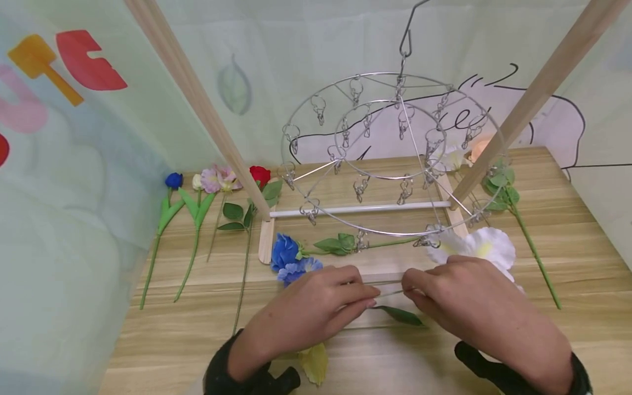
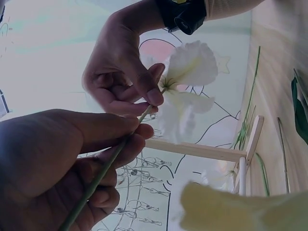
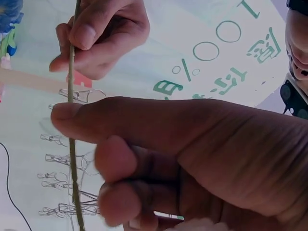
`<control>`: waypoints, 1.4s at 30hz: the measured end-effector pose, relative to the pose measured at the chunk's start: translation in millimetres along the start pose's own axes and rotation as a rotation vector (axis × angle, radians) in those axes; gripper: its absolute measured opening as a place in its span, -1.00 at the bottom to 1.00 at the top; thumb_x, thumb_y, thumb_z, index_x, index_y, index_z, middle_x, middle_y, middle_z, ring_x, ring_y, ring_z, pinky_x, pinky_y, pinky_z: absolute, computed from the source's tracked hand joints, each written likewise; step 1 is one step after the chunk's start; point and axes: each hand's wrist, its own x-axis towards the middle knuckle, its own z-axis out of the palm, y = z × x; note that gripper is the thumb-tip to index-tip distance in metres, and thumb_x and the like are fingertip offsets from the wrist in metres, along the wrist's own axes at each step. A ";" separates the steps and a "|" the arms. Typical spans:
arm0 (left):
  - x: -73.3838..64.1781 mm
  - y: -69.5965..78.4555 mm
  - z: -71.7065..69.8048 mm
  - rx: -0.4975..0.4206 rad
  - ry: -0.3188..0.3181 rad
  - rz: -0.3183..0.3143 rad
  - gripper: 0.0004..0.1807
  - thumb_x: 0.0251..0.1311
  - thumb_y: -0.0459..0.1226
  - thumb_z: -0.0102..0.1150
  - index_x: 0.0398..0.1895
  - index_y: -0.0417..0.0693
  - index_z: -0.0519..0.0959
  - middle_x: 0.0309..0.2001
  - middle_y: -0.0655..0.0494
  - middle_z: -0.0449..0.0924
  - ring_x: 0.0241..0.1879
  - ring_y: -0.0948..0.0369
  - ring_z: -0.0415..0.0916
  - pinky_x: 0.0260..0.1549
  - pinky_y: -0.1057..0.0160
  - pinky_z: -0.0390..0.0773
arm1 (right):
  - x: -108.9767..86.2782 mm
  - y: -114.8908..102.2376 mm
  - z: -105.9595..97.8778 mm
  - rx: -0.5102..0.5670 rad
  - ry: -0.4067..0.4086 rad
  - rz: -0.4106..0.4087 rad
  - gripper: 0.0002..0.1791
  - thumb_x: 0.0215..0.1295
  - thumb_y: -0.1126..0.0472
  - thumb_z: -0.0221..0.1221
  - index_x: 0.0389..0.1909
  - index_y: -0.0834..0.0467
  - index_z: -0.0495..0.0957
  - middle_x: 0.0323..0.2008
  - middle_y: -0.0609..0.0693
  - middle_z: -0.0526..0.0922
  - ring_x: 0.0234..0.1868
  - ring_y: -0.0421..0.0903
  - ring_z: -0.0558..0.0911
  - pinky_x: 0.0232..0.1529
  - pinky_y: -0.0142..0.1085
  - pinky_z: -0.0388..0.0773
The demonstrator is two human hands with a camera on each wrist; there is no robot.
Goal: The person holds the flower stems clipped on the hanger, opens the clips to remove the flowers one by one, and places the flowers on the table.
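My left hand (image 1: 316, 304) pinches the thin green stem (image 2: 98, 175) of an artificial white flower between thumb and fingertips. Close by on the right, my right hand (image 1: 474, 299) pinches the same stem just below the bloom. The white flower (image 2: 192, 65) has broad ruffled petals; in the head view it shows partly behind the right hand. In the right wrist view the stem (image 3: 72, 86) passes both thumbs. Below the hands lie a dark green leaf (image 1: 402, 316) and a yellow flower (image 1: 314, 362), partly covered by the left forearm.
A round metal hanger (image 1: 390, 178) with several clips hangs in a wooden frame (image 1: 207, 115) above the table. Blue rose (image 1: 285, 250) and blue ruffled flower (image 1: 298, 269) lie before it. Several flowers, including a red rose (image 1: 259, 175), lie left; a peach flower (image 1: 481, 149) lies right.
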 end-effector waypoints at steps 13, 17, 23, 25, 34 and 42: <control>-3.0 -2.5 -4.3 0.044 -0.004 -0.016 -0.78 0.54 -0.15 0.24 0.03 0.04 0.81 -0.20 0.30 0.71 -0.35 0.51 0.49 -0.34 0.60 0.42 | -10.2 8.1 -4.5 -0.009 -0.126 0.226 -0.69 0.36 0.20 0.35 -0.41 -0.22 0.45 -0.75 -0.31 0.15 -0.70 -0.31 0.15 -0.68 -0.30 0.14; -2.9 -2.5 -5.4 0.073 0.000 -0.011 -0.78 0.54 -0.13 0.23 0.02 0.06 0.81 -0.21 0.32 0.71 -0.33 0.50 0.51 -0.32 0.55 0.44 | -12.7 13.7 -4.4 0.015 -0.178 0.309 -0.78 0.37 0.16 0.37 -0.31 -0.21 0.54 -0.75 -0.30 0.26 -0.70 -0.25 0.24 -0.67 -0.24 0.21; -3.0 -2.2 -6.5 0.070 0.002 -0.005 -0.78 0.55 -0.13 0.22 0.02 0.05 0.81 -0.21 0.32 0.72 -0.34 0.48 0.53 -0.32 0.54 0.45 | -16.2 32.4 -4.9 0.125 -0.262 0.401 -0.84 0.35 0.19 0.38 -0.24 -0.17 0.64 -0.48 -0.24 0.72 -0.49 -0.21 0.63 -0.59 -0.15 0.45; -3.0 -2.0 -6.8 0.067 -0.002 -0.005 -0.77 0.55 -0.12 0.22 0.02 0.05 0.80 -0.21 0.32 0.72 -0.34 0.47 0.53 -0.31 0.54 0.45 | -17.9 38.7 -5.5 0.151 -0.282 0.423 -0.86 0.35 0.17 0.39 -0.23 -0.16 0.65 -0.36 -0.17 0.81 -0.37 -0.16 0.74 -0.51 -0.12 0.55; -2.8 -1.6 -8.2 0.039 -0.055 -0.012 -0.73 0.55 -0.08 0.21 0.06 0.05 0.79 -0.20 0.31 0.73 -0.31 0.49 0.51 -0.29 0.54 0.46 | -23.8 59.3 -7.2 0.203 -0.313 0.459 -0.92 0.38 0.19 0.36 -0.18 -0.04 0.67 -0.26 -0.04 0.86 -0.28 -0.08 0.80 -0.38 -0.14 0.60; -3.7 -1.8 -8.8 0.049 -0.077 -0.007 -0.73 0.55 -0.08 0.21 0.07 0.06 0.79 -0.17 0.28 0.74 -0.23 0.45 0.59 -0.20 0.48 0.55 | -26.9 73.7 -8.4 0.195 -0.290 0.498 -0.92 0.43 0.23 0.28 -0.13 0.10 0.70 -0.31 0.06 0.85 -0.30 0.02 0.81 -0.35 -0.04 0.67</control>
